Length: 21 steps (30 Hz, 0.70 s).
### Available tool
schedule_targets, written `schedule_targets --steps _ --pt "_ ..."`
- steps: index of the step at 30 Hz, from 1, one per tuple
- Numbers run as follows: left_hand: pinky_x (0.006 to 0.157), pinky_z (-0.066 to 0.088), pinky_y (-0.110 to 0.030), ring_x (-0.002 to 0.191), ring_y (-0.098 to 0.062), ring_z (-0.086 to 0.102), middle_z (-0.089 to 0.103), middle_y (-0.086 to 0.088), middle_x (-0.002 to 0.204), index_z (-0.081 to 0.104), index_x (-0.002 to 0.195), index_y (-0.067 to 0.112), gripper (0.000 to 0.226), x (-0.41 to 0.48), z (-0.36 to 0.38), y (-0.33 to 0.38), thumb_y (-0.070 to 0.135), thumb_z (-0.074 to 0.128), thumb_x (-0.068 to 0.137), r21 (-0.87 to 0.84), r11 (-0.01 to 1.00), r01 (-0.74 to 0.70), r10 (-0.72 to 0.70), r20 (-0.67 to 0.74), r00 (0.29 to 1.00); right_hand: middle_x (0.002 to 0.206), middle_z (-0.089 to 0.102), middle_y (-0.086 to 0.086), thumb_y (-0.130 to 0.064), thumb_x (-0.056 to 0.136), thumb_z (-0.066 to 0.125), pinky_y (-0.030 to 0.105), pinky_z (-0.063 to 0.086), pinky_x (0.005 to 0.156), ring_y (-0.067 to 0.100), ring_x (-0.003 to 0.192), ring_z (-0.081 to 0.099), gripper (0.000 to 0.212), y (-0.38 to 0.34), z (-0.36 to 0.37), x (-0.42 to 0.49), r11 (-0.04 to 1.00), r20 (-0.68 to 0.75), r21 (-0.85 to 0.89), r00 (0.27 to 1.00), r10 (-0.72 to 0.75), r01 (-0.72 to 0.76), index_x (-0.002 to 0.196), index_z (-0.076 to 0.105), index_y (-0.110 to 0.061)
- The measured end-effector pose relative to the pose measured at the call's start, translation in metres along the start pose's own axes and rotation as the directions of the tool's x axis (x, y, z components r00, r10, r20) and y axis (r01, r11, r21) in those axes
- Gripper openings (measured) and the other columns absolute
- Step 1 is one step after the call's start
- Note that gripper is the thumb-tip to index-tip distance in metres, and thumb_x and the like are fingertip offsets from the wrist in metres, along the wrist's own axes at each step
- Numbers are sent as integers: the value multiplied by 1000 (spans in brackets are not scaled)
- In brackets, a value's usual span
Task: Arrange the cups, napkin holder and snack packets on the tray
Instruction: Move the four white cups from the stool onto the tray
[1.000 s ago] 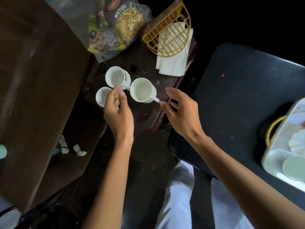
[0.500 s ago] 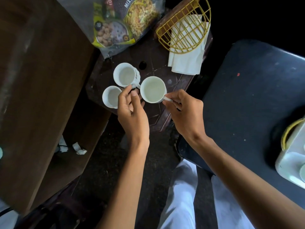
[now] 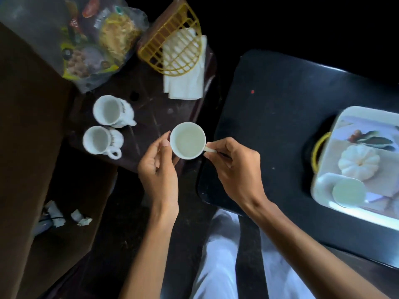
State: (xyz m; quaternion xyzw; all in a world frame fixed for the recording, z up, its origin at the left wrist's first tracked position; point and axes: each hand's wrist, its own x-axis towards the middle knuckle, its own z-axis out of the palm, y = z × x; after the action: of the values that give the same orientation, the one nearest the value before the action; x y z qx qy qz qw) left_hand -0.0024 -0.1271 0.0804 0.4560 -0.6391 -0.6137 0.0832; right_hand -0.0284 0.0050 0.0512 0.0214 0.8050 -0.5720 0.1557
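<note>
My right hand (image 3: 234, 167) pinches the handle of a white cup (image 3: 187, 140), held at the near edge of the small dark table (image 3: 155, 117). My left hand (image 3: 157, 167) touches that cup's left side with thumb and fingertips, its fingers loosely curved. Two more white cups (image 3: 112, 112) (image 3: 101, 141) stand on the table to the left. A yellow wire napkin holder (image 3: 172, 48) with white napkins lies at the back. Snack packets (image 3: 99, 39) in clear plastic lie at the back left. The white tray (image 3: 354, 210) with yellow handle sits on the black seat at right, one cup (image 3: 348, 192) on it.
A black chair seat (image 3: 280, 117) carries the tray at right. A brown wooden surface (image 3: 28, 126) fills the left side. Crumpled white scraps (image 3: 79, 219) lie on the dark floor below it. My white-clad legs (image 3: 218, 255) are at the bottom centre.
My right hand has lifted the cup by its handle away from the other two, toward me and to the right. My left hand left the cluster and now steadies this cup.
</note>
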Motion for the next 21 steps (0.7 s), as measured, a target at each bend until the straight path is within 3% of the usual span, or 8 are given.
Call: schedule_targets --steps 4,8,12,17,21 --pt "89 62 -30 104 -3 73 79 15 103 75 110 20 18 -36 38 -8 18 59 103 35 999 -8 3 138 990 93 73 -14 -8 89 75 10 53 78 -5 90 71 11 12 -61 -23 1000 -91 -1 996 15 -15 99 72 -6" --pt "93 61 -44 102 -9 74 79 8 106 76 98 27 13 -75 88 -15 20 65 98 88 995 -57 36 228 973 91 71 -22 -10 89 75 6 49 74 -8 87 69 10 25 -125 -40 997 -158 -40 986 58 -65 96 72 -16" --pt "90 61 -50 100 -15 74 78 2 106 77 99 19 12 -111 143 -25 18 65 97 119 989 -85 46 296 954 88 68 -27 -10 88 75 2 46 73 -15 80 66 16 42 -189 -49 991 -227 -97 972 68 -92 92 69 -25" --pt "85 62 -50 92 -17 75 77 -4 102 76 94 10 10 -145 200 -43 15 67 94 149 985 -88 23 392 920 89 65 -22 -5 89 72 -3 43 73 -24 81 60 11 78 -253 -47 982 -320 -156 946 54 -109 100 73 -6" --pt "85 62 -51 86 -22 74 76 -4 87 73 87 6 10 -153 230 -61 11 67 93 209 975 -71 -21 404 914 86 66 -13 -3 89 72 -3 43 73 -24 78 59 11 108 -276 -40 974 -344 -178 936 74 -142 100 73 -2"
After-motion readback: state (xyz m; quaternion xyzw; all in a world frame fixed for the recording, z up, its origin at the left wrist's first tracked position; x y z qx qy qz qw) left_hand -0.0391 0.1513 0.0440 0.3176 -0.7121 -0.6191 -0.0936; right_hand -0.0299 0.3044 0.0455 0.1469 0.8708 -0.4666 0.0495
